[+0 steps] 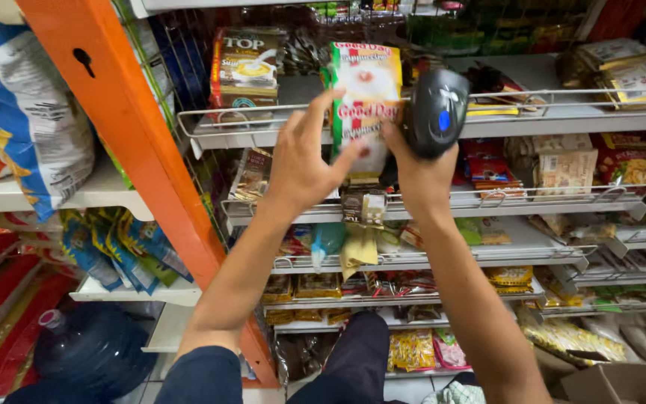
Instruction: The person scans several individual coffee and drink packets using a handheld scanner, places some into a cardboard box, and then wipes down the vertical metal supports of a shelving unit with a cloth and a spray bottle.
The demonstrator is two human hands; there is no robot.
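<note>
A green-and-white coffee sachet pack (362, 97) is being pinched upright by the left hand (304, 161) before the wire shelf (562, 112), probably so its face meets the black handheld scanner (435, 112) being clasped by the right hand (420, 176).

White wire-railed shelves (562, 120) carry sachet packs (248, 71), perhaps coffee.

sachet strip (364, 90) before shelf (562, 120), scanner (437, 112) right

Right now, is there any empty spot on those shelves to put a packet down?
Yes: bare top shelf between the black scanner and the stacked packets at right. Some bare shelf beside the box. Lower shelves are crowded.
</note>
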